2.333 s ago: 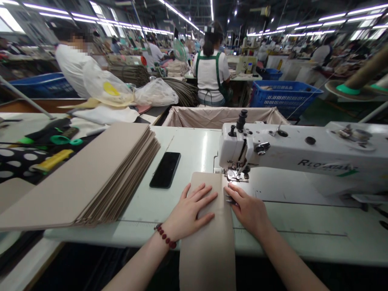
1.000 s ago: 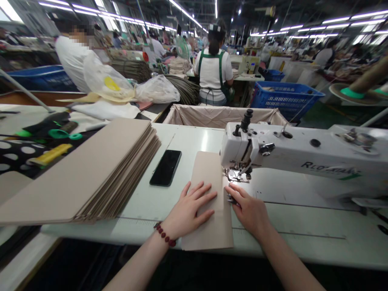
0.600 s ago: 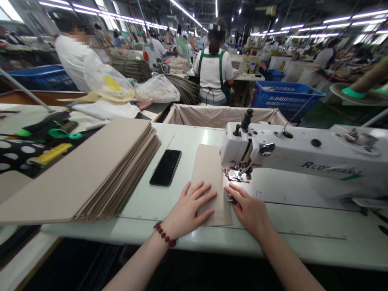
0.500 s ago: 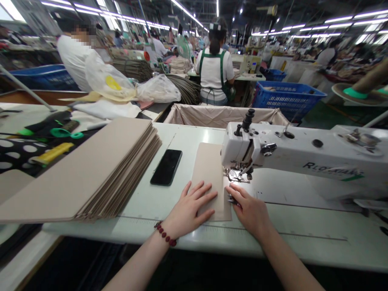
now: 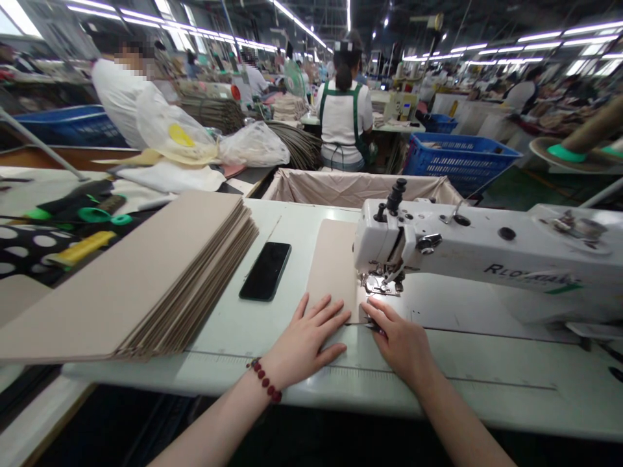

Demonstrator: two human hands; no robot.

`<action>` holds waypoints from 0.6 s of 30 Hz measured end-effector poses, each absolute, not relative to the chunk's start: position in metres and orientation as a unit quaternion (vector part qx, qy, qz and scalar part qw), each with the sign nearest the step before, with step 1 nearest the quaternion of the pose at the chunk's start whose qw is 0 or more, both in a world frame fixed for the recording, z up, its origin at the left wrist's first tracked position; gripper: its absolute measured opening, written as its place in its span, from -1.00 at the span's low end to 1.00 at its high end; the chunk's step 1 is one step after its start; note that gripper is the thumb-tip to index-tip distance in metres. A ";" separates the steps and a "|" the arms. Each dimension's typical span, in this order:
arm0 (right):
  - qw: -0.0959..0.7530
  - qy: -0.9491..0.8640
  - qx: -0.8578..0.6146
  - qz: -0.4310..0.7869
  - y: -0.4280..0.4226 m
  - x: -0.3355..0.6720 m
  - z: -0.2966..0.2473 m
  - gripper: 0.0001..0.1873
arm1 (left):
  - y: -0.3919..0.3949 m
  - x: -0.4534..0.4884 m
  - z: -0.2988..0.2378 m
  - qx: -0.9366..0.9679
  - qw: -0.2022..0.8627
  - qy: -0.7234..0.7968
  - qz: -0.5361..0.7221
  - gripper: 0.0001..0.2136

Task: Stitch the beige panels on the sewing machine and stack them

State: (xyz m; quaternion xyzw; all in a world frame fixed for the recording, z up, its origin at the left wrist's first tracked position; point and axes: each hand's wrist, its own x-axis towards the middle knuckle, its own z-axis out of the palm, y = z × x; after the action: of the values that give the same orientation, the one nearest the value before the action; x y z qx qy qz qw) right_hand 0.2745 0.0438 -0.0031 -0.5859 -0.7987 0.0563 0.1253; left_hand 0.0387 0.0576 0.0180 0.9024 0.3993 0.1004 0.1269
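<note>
A beige fabric panel point(image 5: 331, 259) lies flat on the pale sewing table, its right edge under the presser foot point(image 5: 382, 284) of a white sewing machine point(image 5: 487, 243). My left hand point(image 5: 311, 334) rests on the panel's near end, fingers spread, with a beaded bracelet at the wrist. Close to the panel's right edge, just in front of the presser foot, is my right hand point(image 5: 402, 340). It is closed around small metal thread snips point(image 5: 372, 324), whose blades point left; their handles are mostly hidden by the fingers.
Left of the panel lies a black phone point(image 5: 265, 271). A tall stack of beige panels point(image 5: 141, 272) covers the table's left side. Behind the table stands a fabric-lined bin point(image 5: 360, 188). A blue crate point(image 5: 462, 159) and a seated co-worker point(image 5: 343, 117) are farther back.
The panel has slid away from me beneath the presser foot, so its near edge now lies by my left fingers. Both hands have stayed nearly in place.
</note>
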 end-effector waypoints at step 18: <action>0.146 -0.795 -0.587 0.049 0.046 0.276 -0.003 -0.38 | 0.106 0.055 0.004 0.909 0.106 0.389 0.108 -0.42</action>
State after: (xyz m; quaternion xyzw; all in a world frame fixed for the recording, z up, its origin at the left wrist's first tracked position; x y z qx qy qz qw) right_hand 0.2757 0.0457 -0.0033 -0.5870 -0.7949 0.0485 0.1458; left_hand 0.0552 0.1061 0.0035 0.9087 0.3890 0.1080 0.1057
